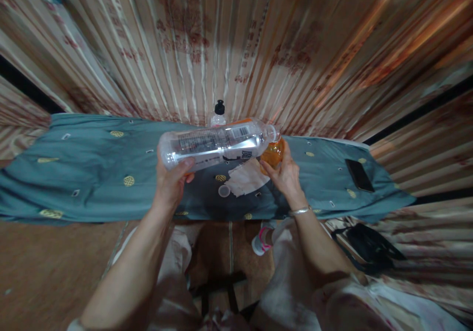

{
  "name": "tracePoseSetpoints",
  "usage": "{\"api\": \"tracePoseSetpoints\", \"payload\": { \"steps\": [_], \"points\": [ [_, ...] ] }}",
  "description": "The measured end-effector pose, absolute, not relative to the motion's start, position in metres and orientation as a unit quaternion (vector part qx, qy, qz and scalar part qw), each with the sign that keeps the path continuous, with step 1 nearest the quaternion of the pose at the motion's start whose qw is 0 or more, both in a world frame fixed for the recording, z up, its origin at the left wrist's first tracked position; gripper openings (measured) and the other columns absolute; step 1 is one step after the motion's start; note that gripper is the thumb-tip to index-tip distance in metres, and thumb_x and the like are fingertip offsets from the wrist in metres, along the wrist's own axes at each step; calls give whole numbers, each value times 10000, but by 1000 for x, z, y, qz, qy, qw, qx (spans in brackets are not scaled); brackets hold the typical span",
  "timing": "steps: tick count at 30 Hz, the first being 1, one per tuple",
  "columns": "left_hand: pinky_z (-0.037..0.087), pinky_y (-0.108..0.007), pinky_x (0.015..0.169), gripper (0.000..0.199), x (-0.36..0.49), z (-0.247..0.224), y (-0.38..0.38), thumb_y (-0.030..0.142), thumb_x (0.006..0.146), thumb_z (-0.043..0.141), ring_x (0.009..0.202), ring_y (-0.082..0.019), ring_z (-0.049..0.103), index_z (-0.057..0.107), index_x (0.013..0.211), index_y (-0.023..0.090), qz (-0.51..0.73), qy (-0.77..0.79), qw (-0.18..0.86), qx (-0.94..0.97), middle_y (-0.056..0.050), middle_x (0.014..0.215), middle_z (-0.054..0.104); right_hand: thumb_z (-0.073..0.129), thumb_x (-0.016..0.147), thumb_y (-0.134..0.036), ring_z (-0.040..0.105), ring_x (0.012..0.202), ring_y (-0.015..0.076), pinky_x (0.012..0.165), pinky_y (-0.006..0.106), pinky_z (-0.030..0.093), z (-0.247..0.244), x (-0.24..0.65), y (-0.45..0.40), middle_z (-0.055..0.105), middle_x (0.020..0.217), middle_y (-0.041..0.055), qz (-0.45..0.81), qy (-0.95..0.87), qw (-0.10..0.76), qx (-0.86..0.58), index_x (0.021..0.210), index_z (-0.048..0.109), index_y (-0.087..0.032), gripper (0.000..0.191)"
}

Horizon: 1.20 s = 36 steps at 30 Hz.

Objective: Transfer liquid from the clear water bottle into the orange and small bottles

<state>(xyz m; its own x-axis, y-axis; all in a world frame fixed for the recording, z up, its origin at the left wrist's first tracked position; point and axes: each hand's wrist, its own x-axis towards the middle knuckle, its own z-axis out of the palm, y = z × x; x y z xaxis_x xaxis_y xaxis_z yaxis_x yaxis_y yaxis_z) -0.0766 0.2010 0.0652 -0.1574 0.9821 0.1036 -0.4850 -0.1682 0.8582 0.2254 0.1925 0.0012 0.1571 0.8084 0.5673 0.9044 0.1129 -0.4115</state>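
Observation:
A large clear plastic bottle (218, 144) with a printed label lies almost level in the air, its base gripped by my left hand (173, 181). Its neck points right and tilts slightly up, over an amber container (272, 153). My right hand (286, 176) is closed round that amber container, thumb on the near side. The bottle's mouth overlaps the container's top; whether they touch I cannot tell. Below them a crumpled white tissue (246, 178) rests on the cloth, beside a small round clear cap (223, 190).
A bottle with a black cap (219, 108) stands behind the large bottle. The teal patterned cloth (92, 168) covers the narrow table. A black phone (359, 175) lies at its right. Pleated curtains (221, 40) hang close behind, and a dark bag (373, 242) sits at lower right.

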Motion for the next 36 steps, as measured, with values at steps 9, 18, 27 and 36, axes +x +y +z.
{"api": "tracePoseSetpoints", "payload": {
  "steps": [9, 18, 27, 36],
  "points": [
    [324, -183, 398, 672, -77, 67, 201, 293, 525, 907, 576, -120, 583, 642, 1143, 271, 673, 349, 540, 366, 14, 858, 683, 687, 891, -504, 710, 1247, 372, 990, 512, 595, 0, 226, 193, 666, 1466, 224, -63, -640, 366, -673, 1684, 242, -144, 977],
    [312, -188, 399, 654, -76, 68, 200, 292, 513, 905, 571, -121, 565, 643, 1112, 273, 676, 359, 534, 359, 14, 840, 668, 666, 914, -554, 719, 1245, 365, 992, 511, 601, -1, 227, 193, 681, 1447, 218, -75, -642, 368, -669, 1676, 257, -153, 953],
    [319, -200, 420, 655, -76, 69, 199, 299, 510, 898, 597, -124, 576, 640, 1111, 268, 667, 371, 538, 357, 17, 853, 672, 686, 888, -531, 697, 1278, 368, 1007, 506, 595, 0, 227, 193, 644, 1501, 207, -57, -640, 370, -671, 1672, 266, -143, 970],
    [313, -202, 405, 677, -76, 68, 199, 325, 512, 910, 570, -124, 547, 641, 1130, 264, 672, 366, 530, 366, 6, 849, 660, 674, 895, -535, 707, 1256, 378, 997, 520, 597, -1, 227, 193, 658, 1479, 217, -60, -638, 375, -669, 1670, 268, -154, 954]
  ]
}}
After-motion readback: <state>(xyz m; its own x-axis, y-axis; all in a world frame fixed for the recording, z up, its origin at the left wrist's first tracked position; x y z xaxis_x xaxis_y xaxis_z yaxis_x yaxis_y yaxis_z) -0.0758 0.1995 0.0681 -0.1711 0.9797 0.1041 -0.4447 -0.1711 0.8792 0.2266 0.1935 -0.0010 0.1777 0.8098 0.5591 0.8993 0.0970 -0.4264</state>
